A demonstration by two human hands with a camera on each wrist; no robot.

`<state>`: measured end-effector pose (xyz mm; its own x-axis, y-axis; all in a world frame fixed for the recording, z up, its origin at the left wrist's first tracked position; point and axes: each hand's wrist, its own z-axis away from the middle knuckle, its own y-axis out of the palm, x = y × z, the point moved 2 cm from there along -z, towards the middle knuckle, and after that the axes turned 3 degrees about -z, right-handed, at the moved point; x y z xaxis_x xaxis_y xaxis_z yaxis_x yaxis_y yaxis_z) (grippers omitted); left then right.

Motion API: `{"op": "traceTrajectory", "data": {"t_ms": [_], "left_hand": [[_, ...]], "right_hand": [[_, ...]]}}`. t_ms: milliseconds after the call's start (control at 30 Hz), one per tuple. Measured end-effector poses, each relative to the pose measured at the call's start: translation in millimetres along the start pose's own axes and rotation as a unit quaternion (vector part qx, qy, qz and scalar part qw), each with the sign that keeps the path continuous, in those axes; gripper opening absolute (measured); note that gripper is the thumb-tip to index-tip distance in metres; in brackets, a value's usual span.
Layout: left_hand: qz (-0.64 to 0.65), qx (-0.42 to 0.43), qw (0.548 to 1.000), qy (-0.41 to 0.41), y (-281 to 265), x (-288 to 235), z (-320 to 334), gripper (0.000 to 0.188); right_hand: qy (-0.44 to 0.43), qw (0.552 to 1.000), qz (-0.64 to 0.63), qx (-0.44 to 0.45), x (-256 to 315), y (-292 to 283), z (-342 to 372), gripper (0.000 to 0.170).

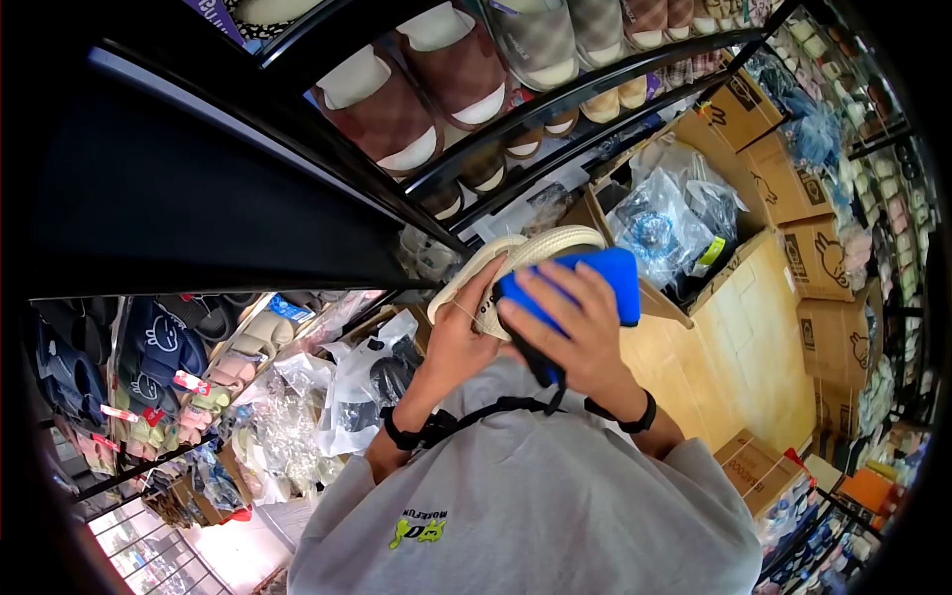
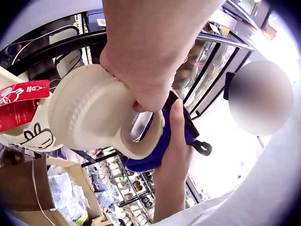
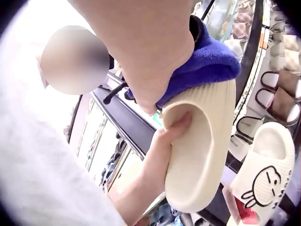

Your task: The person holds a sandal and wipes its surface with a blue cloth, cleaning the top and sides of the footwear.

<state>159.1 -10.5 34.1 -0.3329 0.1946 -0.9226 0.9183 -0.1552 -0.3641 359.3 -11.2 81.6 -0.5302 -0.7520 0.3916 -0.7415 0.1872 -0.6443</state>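
My left hand grips a cream slipper, its thumb inside the foot opening. The matching cream slipper, with a black line-drawn rabbit face, hangs beside it; a red tag shows next to that one. In my right hand is a blue plush cleaning pad with a black back and a small black loop. Fingers lie over the pad, and the thumb presses along its back. The plush lies against the held slipper's ribbed strap in the right wrist view.
Black shelving with plaid slippers stands just ahead. A dark panel fills the left. At the right are an open carton of plastic-wrapped goods and stacked cardboard boxes. Bagged items lie at the lower left.
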Motion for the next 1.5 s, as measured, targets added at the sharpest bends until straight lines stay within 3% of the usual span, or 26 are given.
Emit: {"op": "traceTrajectory", "data": {"t_ms": [133,200,267,333,467,533,733,933,1100,1333,1400,1500], "left_hand": [[-0.067,-0.033,0.995,0.059,-3.5,-11.2,0.5,0.092],[-0.067,-0.036,0.996,0.049,-1.0,-10.0,3.3,0.090],[-0.073,-0.045,0.996,0.027,0.2,-8.8,5.7,0.088],[-0.065,-0.042,0.996,0.033,0.3,-11.2,5.3,0.085],[-0.047,-0.031,0.997,0.044,0.9,-9.3,5.1,0.085],[-0.066,-0.046,0.994,0.071,0.8,-10.0,5.3,0.076],[-0.077,-0.033,0.994,0.067,-2.6,-10.9,3.6,0.084],[-0.072,-0.001,0.995,0.069,-9.3,-11.1,5.2,0.086],[-0.067,-0.019,0.996,0.054,-8.2,-5.8,8.1,0.087],[-0.050,-0.024,0.997,0.057,-7.6,-3.1,12.1,0.084],[-0.062,-0.042,0.996,0.047,-4.6,-6.9,10.6,0.083],[-0.043,-0.048,0.997,0.049,-7.0,-7.8,8.8,0.083]], "right_hand": [[-0.085,0.994,0.030,0.064,8.3,5.6,7.9,0.043],[-0.055,0.997,-0.003,0.054,1.8,2.0,4.1,0.047],[0.010,0.999,-0.031,-0.043,-6.3,-3.2,1.3,0.052],[0.024,0.997,-0.021,-0.064,0.0,-2.6,6.6,0.057],[-0.072,0.996,0.053,0.011,14.1,1.9,19.2,0.048],[-0.083,0.995,0.037,0.031,9.4,-2.2,16.7,0.049],[0.003,1.000,-0.018,-0.025,-2.3,-11.5,6.1,0.052],[-0.089,0.994,0.052,0.038,16.6,5.1,20.6,0.050],[0.032,0.998,-0.045,-0.036,8.5,-6.8,7.3,0.054],[-0.066,0.996,0.024,0.052,15.9,1.9,13.4,0.047],[0.005,1.000,-0.029,-0.006,7.3,-3.1,5.0,0.053],[0.014,0.999,-0.023,-0.037,8.8,3.0,4.1,0.056]]}}
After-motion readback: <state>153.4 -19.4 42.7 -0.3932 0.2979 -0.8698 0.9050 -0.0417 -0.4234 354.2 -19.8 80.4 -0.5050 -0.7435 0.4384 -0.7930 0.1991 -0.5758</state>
